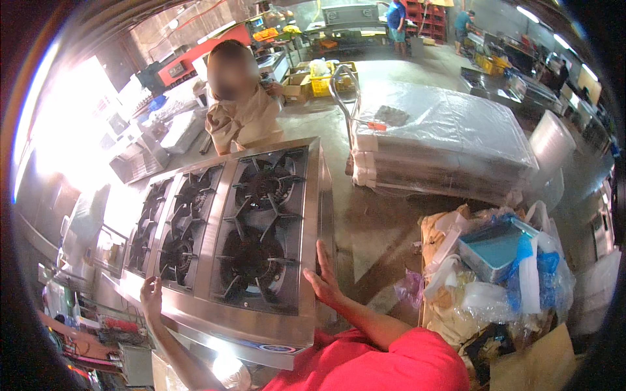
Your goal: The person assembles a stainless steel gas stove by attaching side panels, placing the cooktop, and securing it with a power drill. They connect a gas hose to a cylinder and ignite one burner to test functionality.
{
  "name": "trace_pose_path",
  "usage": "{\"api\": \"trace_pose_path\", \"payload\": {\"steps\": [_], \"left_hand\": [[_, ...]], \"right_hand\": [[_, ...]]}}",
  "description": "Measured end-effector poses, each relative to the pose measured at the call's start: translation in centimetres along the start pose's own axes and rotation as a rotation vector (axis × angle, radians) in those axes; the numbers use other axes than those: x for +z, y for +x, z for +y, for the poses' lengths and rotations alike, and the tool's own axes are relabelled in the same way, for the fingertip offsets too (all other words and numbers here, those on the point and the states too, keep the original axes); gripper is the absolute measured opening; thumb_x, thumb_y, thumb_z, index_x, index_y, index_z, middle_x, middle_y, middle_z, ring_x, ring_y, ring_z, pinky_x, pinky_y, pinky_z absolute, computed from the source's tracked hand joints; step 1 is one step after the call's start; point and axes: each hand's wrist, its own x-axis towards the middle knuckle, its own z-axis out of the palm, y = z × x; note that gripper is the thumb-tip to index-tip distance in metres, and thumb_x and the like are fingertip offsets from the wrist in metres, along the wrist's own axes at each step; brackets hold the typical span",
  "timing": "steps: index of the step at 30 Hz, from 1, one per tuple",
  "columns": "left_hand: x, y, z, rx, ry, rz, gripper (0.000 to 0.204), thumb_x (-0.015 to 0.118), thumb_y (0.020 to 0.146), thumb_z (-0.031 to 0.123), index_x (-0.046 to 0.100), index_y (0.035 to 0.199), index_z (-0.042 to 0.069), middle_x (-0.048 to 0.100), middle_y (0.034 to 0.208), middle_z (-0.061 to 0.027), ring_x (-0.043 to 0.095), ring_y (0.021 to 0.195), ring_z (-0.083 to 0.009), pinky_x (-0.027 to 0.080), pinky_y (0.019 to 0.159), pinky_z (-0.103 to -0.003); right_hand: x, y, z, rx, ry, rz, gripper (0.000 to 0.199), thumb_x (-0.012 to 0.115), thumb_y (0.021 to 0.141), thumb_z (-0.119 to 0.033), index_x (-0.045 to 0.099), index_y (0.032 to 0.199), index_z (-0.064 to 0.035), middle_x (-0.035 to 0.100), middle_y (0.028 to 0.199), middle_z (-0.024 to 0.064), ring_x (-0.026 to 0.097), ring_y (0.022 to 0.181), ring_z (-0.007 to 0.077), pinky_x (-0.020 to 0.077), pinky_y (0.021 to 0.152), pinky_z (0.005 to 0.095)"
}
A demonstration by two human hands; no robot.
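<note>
A large stainless steel gas stove (207, 260) with several black burners and grates stands in front of me. My right hand (324, 280) lies against its right side near the front corner, fingers stretched out and thumb apart. At the stove's front left edge is my left hand (151, 294), its fingers loosely bent upward and nothing seen in them. Whether the left fingertips touch the steel I cannot tell. A person in a beige top (244, 120) stands at the far side of the stove.
A trolley handle (347, 98) rises beside a plastic-wrapped stack (443, 130) at the right. Nearer lies a heap of plastic wrap and cardboard with a metal tray (499, 244). Yellow crates (323, 85) stand behind. Other people (396, 25) are at the back.
</note>
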Motion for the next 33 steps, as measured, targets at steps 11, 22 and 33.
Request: {"api": "trace_pose_path", "payload": {"steps": [11, 22, 33], "left_hand": [[0.1, 1.5, -1.7, 0.055, 0.013, -0.099, 0.048, 0.062, 0.094, 0.042, 0.064, 0.119, 0.000, 0.058, 0.070, -0.0043, 0.050, 0.059, -0.0105, 0.040, 0.055, -0.031], [0.1, 1.7, -2.2, 0.064, -0.009, -0.111, 0.048, 0.064, 0.094, 0.041, 0.063, 0.120, 0.000, 0.057, 0.066, -0.0023, 0.049, 0.059, -0.0094, 0.040, 0.054, -0.029], [0.0, 1.3, -1.2, 0.059, 0.043, -0.095, 0.048, 0.064, 0.093, 0.038, 0.062, 0.123, 0.000, 0.061, 0.069, -0.0049, 0.054, 0.061, -0.0128, 0.044, 0.058, -0.031]], "right_hand": [[0.2, 0.2, -0.2, -0.054, -0.082, 0.095, 0.086, 0.065, 0.088, -0.021, 0.017, 0.156, -0.0013, 0.026, 0.157, 0.0262, 0.027, 0.144, 0.0416, 0.0208, 0.117, 0.0467], [0.4, 0.3, -0.4, -0.075, -0.052, 0.140, 0.084, 0.063, 0.088, -0.017, 0.017, 0.157, -0.0028, 0.025, 0.157, 0.0269, 0.025, 0.144, 0.0430, 0.0200, 0.117, 0.0477], [0.6, 0.4, -0.3, -0.073, -0.077, 0.132, 0.085, 0.065, 0.087, -0.016, 0.018, 0.156, -0.0014, 0.025, 0.157, 0.0270, 0.025, 0.144, 0.0429, 0.0204, 0.118, 0.0472]]}}
